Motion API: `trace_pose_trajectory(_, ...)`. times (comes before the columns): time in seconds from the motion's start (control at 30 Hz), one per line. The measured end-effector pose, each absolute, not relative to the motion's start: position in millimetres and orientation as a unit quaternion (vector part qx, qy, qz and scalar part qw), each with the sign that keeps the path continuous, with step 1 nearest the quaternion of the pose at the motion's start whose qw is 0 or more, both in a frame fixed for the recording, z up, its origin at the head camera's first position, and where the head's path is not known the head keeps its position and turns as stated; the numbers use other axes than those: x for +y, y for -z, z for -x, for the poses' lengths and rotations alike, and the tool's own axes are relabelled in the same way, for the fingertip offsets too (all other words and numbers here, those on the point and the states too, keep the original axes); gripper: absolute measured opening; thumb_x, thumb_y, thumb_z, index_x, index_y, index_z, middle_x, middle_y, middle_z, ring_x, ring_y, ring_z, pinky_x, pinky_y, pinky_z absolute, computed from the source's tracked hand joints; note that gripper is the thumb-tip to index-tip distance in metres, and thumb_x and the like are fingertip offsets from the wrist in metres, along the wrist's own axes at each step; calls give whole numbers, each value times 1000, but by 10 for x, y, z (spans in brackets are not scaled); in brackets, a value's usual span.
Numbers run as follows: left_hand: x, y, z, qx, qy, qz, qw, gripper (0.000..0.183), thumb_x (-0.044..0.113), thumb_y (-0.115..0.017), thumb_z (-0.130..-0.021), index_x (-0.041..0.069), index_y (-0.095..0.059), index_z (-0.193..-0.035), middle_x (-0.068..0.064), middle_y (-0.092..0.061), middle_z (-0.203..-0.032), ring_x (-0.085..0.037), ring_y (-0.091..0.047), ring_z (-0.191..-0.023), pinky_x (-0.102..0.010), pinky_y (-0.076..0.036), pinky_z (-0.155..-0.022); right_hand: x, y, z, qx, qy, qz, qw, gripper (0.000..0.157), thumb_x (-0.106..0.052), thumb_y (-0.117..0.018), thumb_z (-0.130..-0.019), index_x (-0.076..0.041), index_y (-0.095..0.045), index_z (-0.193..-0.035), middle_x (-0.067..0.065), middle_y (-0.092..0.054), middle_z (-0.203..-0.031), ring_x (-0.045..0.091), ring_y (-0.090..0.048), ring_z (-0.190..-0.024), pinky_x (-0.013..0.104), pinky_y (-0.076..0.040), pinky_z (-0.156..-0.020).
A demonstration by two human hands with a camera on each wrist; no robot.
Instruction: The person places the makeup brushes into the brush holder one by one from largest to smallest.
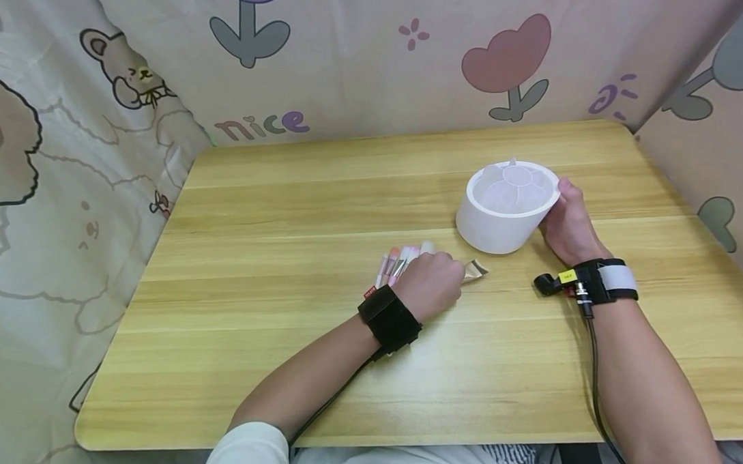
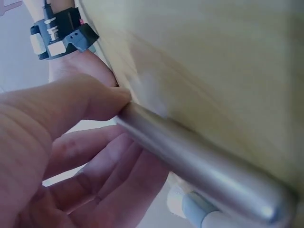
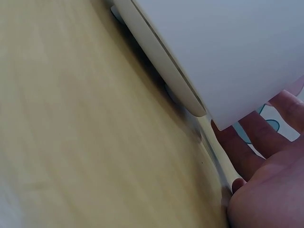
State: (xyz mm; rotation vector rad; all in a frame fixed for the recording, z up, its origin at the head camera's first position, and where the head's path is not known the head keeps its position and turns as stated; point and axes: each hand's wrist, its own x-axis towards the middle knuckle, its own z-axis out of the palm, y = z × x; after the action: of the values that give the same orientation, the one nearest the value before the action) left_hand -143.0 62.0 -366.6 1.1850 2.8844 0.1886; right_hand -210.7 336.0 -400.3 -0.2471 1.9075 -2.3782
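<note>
In the head view my left hand (image 1: 427,285) is over the middle of the table. It pinches a silvery metallic tube (image 2: 204,166) between thumb and fingers in the left wrist view; a gold, flattened end (image 1: 474,271) sticks out right of the hand in the head view. Just beyond that hand lie several slender makeup brushes and pens (image 1: 400,264), partly hidden by it. My right hand (image 1: 569,225) holds the right side of a white round organizer (image 1: 497,232), thumb at its rim. Clear dividers (image 1: 517,179) split its inside. Fingers (image 3: 266,135) reach along its wall in the right wrist view.
The organizer stands upright on a low base (image 3: 166,71) with small feet. A wooden table (image 1: 272,215) lies under everything, its front edge close to the body. Printed curtains (image 1: 353,69) hang behind and at both sides. Cables (image 1: 594,367) run from both wrist straps.
</note>
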Motion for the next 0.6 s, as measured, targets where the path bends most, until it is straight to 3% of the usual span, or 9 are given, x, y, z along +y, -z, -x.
trace_pose_trajectory(0.27, 644, 3587, 1451, 918, -88, -386, -17, 25, 10, -55, -89, 14, -55, -64, 3, -47, -64, -9, -43, -51, -20, -36, -38, 3359, 3969, 2096, 629, 772, 80, 37, 67, -60, -30, -94, -15, -39, -143, 6, -37, -138, 19, -22, -130, 40, 9, -109)
trace_pose_trajectory(0.47, 655, 3509, 1473, 908, -130, -395, -50, 21, 14, -53, -91, 14, -59, -71, 4, -41, -61, -7, -37, -50, -17, -28, -39, 3356, 3966, 2098, 628, 773, 80, 36, 68, -60, -31, -94, -14, -41, -143, 7, -37, -138, 20, -23, -130, 41, 7, -110)
trace_pose_trajectory(0.6, 656, 3439, 1492, 897, -171, -398, -88, 14, 13, -54, -90, 11, -67, -84, 6, -45, -63, -6, -39, -50, -15, -28, -41, 3356, 3973, 2096, 631, 771, 78, 42, 68, -61, -30, -94, -15, -39, -144, 6, -34, -142, 20, -19, -134, 43, 14, -111)
